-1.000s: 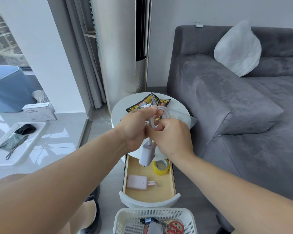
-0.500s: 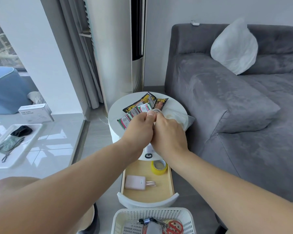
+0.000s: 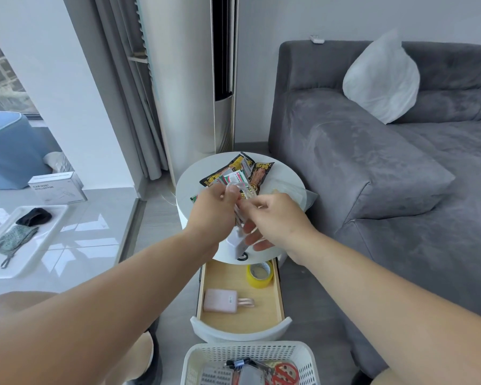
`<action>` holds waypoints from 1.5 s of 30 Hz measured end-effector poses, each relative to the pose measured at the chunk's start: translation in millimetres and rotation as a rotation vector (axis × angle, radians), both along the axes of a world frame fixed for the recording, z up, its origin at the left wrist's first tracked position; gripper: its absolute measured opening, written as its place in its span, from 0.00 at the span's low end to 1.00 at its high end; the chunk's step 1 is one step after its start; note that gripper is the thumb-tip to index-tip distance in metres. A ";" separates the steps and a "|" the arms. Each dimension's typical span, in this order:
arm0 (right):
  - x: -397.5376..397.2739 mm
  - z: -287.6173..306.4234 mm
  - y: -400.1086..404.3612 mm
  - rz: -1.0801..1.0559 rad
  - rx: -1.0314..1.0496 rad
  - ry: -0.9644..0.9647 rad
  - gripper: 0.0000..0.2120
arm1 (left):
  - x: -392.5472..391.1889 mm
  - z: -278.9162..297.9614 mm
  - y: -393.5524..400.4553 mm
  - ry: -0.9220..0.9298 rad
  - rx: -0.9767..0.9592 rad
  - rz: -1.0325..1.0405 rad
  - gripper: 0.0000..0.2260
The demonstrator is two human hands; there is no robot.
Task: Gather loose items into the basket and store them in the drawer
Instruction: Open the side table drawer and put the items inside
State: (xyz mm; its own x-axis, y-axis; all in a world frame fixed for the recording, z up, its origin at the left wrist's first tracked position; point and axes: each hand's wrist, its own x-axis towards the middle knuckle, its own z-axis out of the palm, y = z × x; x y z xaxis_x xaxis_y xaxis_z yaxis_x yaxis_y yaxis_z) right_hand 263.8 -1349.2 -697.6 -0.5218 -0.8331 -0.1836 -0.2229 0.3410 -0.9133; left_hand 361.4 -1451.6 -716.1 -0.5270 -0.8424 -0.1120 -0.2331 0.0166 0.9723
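Note:
My left hand (image 3: 213,211) and my right hand (image 3: 272,218) meet above the round white side table (image 3: 285,173), both gripping a white charger cable (image 3: 240,195). The cable's pale plug block (image 3: 235,241) hangs under my hands. Below, the wooden drawer (image 3: 240,319) stands pulled out with a pink power bank (image 3: 220,300) and a yellow tape roll (image 3: 260,275) in it. The white basket (image 3: 250,354) sits at the bottom edge, holding several small items, one of them red.
Snack packets (image 3: 239,169) and a clear bag (image 3: 292,190) lie on the side table. A grey sofa (image 3: 386,176) with a white cushion fills the right. A tall floor unit (image 3: 195,79) stands behind. At left sit a white tray (image 3: 25,240) and a box (image 3: 57,187).
My hands pressed together over the cable, then drew slightly apart. The plug block was hidden behind them half a second ago and hangs in sight again.

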 end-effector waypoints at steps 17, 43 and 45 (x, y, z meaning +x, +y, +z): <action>-21.8 -27.6 -6.0 -0.134 -0.255 0.685 0.07 | -0.6 2.8 -0.3 -0.109 0.108 -0.235 0.14; -75.3 -350.9 -37.3 -0.554 0.386 -0.431 0.07 | -65.2 -311.6 16.0 -0.337 0.702 -0.084 0.09; -84.9 -373.8 -41.4 -0.571 0.417 -0.432 0.08 | -77.2 -336.5 9.6 -0.354 0.731 -0.098 0.09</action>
